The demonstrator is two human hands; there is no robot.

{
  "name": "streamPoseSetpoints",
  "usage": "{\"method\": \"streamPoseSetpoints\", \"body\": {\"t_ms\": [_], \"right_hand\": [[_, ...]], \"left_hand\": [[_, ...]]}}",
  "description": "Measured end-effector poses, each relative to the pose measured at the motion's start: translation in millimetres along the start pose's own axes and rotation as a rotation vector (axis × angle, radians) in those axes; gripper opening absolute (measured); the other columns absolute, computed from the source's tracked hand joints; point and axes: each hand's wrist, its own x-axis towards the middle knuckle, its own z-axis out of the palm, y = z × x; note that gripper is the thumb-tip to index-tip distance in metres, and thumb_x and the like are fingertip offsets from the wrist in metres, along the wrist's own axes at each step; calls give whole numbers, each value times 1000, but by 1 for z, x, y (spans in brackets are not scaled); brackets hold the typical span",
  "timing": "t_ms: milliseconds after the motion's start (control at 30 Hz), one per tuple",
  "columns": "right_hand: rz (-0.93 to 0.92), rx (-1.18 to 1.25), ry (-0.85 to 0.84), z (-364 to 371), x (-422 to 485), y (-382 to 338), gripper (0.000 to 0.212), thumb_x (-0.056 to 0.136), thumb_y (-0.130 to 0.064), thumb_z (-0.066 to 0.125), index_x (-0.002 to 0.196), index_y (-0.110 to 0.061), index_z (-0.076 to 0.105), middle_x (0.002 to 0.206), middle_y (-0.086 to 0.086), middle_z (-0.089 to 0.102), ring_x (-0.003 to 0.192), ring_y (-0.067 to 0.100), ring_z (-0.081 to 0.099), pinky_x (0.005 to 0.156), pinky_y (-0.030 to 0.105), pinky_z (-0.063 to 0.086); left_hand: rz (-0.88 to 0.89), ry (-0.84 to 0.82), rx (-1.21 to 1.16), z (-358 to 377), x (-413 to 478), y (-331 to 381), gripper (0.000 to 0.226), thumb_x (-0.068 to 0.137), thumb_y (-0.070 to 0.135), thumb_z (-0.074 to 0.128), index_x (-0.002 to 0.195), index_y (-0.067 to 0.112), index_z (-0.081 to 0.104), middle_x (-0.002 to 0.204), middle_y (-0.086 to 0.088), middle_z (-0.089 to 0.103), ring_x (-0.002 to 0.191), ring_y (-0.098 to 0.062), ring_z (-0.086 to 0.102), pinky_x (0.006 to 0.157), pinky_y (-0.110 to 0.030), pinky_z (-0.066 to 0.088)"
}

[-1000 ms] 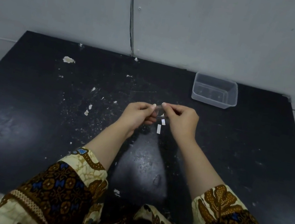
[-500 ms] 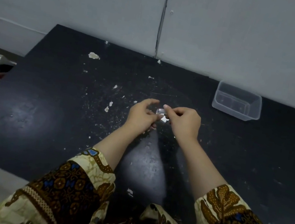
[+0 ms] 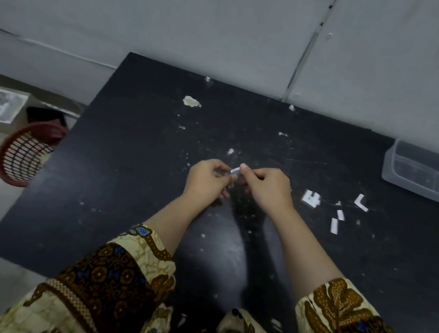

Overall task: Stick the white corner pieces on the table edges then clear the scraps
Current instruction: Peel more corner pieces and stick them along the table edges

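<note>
**Peel in hand, nothing on an edge yet**

I judge this to be the peel: freeing a sticky face before anything goes onto an edge of the black table. Well left of the clear tub, and nearer to me than it, my left hand and right hand meet just above the tabletop with their fingers curled in tight. Both pinch one small white piece between thumb and fingertips. I cannot tell whether it is a corner piece or only its backing.

The next move calls for a clean pull apart without creasing the adhesive, then a carry to an edge.

Closer to the tub, on its near left, lie a squarish white piece, short strips and an L-shaped piece. The strips look like scraps for clearing later. The tub itself stands farthest, by the wall.
</note>
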Motion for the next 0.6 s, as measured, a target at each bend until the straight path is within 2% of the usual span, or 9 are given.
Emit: {"method": "streamPoseSetpoints", "body": {"t_ms": [100, 200, 300, 400, 500, 600], "right_hand": [[-17, 4, -108, 48, 3, -42, 43, 90, -50, 56, 73, -15, 76, 66, 7, 72, 74, 22, 69, 80, 36, 54], [-65, -34, -245, 97, 2, -85, 34, 90, -47, 57, 72, -24, 74, 65, -3, 70, 78, 18, 68, 86, 34, 53], [-118, -49, -362, 149, -5, -128, 30, 91, -44, 58, 77, -23, 75, 74, -2, 74, 73, 14, 68, 83, 31, 54], [-161, -86, -443, 192, -15, -160, 29, 91, -44, 59, 78, -23, 75, 67, -7, 69, 71, 12, 65, 78, 29, 53], [-227, -136, -548, 236, -30, -186, 26, 90, -42, 60, 90, -23, 76, 74, -12, 67, 72, 9, 63, 76, 26, 52], [-289, -192, -642, 269, -50, -205, 26, 90, -41, 60, 96, -22, 76, 74, -13, 64, 70, 10, 61, 71, 25, 50]], "left_hand": [[-25, 36, -26, -61, 9, -24, 17, 86, 18, 68, 97, 6, 67, 74, -15, 71, 58, -22, 67, 60, -38, 58], [-66, 104, -44, -122, 8, -57, 14, 84, 16, 68, 95, 8, 68, 72, -13, 71, 57, -21, 66, 57, -34, 56], [-127, 209, -92, -185, -6, -97, 11, 83, 19, 70, 93, 13, 70, 70, -7, 71, 56, -16, 64, 52, -28, 52], [-192, 317, -142, -236, -27, -133, 18, 81, 23, 73, 97, 13, 72, 67, -3, 71, 56, -13, 63, 50, -23, 49], [-224, 455, -109, -278, -51, -168, 15, 79, 24, 75, 91, 16, 74, 71, 1, 72, 62, -11, 63, 61, -27, 54], [-260, 528, -110, -303, -73, -195, 3, 76, 25, 76, 73, 26, 75, 66, 4, 72, 68, -13, 65, 74, -37, 55]]}}
